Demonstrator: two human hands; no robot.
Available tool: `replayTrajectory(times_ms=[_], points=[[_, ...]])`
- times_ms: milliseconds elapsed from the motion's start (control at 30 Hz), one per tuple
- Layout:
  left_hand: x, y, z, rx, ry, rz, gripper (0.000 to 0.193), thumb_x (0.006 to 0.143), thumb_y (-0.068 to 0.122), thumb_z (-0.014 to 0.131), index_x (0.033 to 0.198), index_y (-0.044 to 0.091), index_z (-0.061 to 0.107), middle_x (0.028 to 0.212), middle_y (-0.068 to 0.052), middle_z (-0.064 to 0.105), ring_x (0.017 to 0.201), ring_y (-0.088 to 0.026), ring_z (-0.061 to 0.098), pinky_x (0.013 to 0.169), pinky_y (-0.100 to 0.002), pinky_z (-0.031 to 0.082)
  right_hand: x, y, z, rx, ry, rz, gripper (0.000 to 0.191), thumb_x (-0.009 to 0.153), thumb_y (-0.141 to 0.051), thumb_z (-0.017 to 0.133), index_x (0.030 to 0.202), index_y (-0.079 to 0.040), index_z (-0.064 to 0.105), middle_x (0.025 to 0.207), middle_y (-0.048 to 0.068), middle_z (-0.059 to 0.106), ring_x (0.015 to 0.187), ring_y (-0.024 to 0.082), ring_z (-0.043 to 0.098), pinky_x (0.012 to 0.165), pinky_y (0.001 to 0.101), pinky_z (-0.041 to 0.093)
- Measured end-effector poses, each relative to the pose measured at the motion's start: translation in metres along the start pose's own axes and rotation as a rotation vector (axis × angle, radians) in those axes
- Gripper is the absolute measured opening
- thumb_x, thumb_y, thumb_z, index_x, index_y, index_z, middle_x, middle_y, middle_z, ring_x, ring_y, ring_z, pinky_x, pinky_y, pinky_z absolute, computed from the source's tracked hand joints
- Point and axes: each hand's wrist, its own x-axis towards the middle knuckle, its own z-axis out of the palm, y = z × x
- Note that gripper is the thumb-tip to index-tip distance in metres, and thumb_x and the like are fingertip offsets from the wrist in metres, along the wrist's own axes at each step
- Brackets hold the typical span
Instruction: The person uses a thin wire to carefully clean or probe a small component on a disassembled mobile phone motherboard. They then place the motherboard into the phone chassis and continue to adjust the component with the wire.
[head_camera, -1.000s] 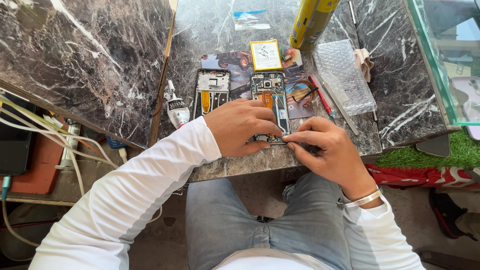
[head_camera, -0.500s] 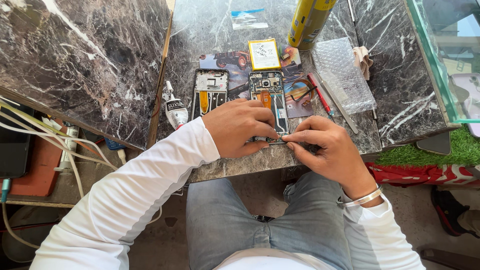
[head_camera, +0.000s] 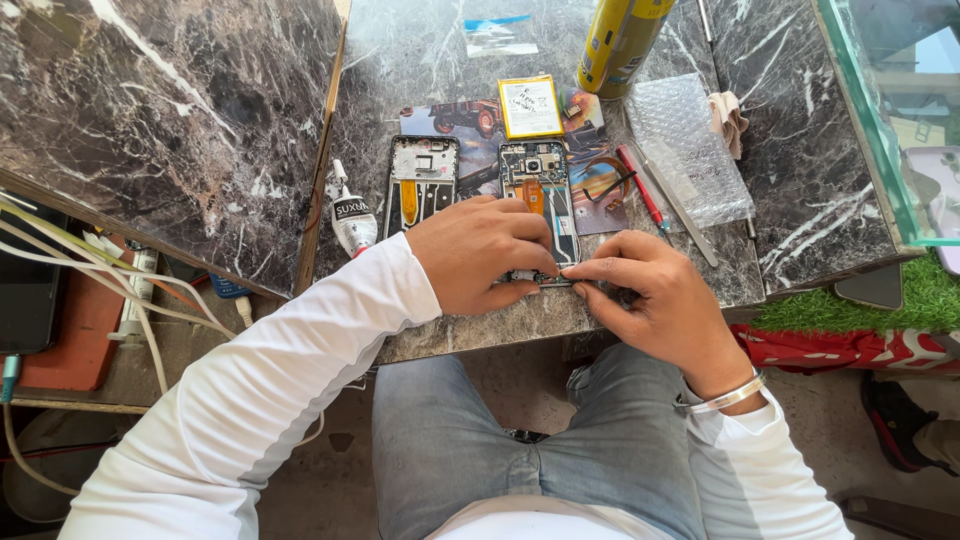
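Dark marble worktop (head_camera: 800, 190), white-veined, seen from above, with a second slab (head_camera: 160, 120) stepping off to the left.

At the near edge: left hand (head_camera: 480, 255) laid over the lower half of an opened phone (head_camera: 540, 205), fingers curled down onto it, pinning it to the top. Right hand (head_camera: 655, 300) touching the phone's bottom corner, thumb and forefinger pressed together at the tip; whether anything small sits between them, cannot tell. Silver bangle (head_camera: 725, 395) on the right wrist, white sleeves on both arms.

Phone flat on its face, back off, camera module and orange ribbon exposed in the upper half, lying on a printed picture mat (head_camera: 470, 115). Just beside it on the left, a second phone frame (head_camera: 420, 180), also open, parallel to the first. Above the two, a yellow-edged flat battery (head_camera: 530, 105).

Further out on the right: red-handled tool (head_camera: 640, 185) and a slim metal one (head_camera: 685, 215) side by side, sheet of bubble wrap (head_camera: 680, 140), crumpled cloth (head_camera: 730, 120), yellow spray can (head_camera: 620, 40) lying tilted at the far edge. On the left, a small glue bottle (head_camera: 350, 215) near the seam between slabs.

Off the top: green-tinted glass case (head_camera: 880, 110) at right, strip of artificial grass (head_camera: 860, 305) below it, white cables (head_camera: 90, 275) at left, jeans-clad knees (head_camera: 540, 450) under the edge.
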Motion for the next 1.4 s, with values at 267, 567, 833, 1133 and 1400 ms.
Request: replayTrajectory(times_ms=[267,567,833,1133,1400], points=[[0.001,-0.002,0.002,-0.056,0.010,-0.020,0.024,0.090,0.028,0.073,0.108,0.013,0.069,0.107,-0.005,0.067,0.109,-0.028,0.063,0.093,-0.044,0.049,0.001,-0.001,0.000,-0.010,-0.005,0.011,0.026,0.080,-0.008,0.078,0.105,-0.011,0.079,0.094,0.008,0.067,0.083,0.024,0.068,0.069,0.0349,0.055],[0.002,-0.001,0.002,-0.043,0.010,-0.037,0.031,0.088,0.028,0.074,0.114,0.013,0.070,0.110,-0.005,0.066,0.110,-0.028,0.062,0.094,-0.044,0.048,0.002,-0.004,0.001,-0.067,-0.003,-0.063,0.027,0.079,-0.008,0.079,0.106,-0.009,0.077,0.094,0.009,0.066,0.087,0.027,0.067,0.074,0.0375,0.055],[0.002,0.005,0.011,0.091,0.059,-0.071,0.026,0.090,0.022,0.069,0.115,0.015,0.071,0.105,-0.006,0.062,0.107,-0.027,0.059,0.089,-0.044,0.047,0.000,-0.002,0.003,-0.097,0.003,-0.098,0.026,0.077,-0.008,0.080,0.103,-0.009,0.076,0.094,0.008,0.066,0.087,0.028,0.067,0.075,0.0394,0.054],[0.008,0.001,0.023,0.108,0.148,-0.123,0.013,0.087,0.018,0.071,0.099,0.020,0.072,0.101,-0.002,0.061,0.103,-0.025,0.060,0.085,-0.043,0.048,0.001,-0.004,0.003,-0.087,0.006,-0.084,0.026,0.078,-0.008,0.078,0.104,-0.009,0.077,0.094,0.008,0.067,0.088,0.028,0.067,0.077,0.0395,0.054],[0.009,0.002,0.026,0.142,0.151,-0.134,0.007,0.089,0.020,0.071,0.096,0.018,0.070,0.099,-0.002,0.062,0.099,-0.024,0.060,0.081,-0.042,0.048,-0.001,-0.005,0.003,-0.076,0.020,-0.076,0.026,0.078,-0.009,0.079,0.104,-0.009,0.077,0.095,0.009,0.068,0.088,0.028,0.068,0.076,0.0385,0.055]])
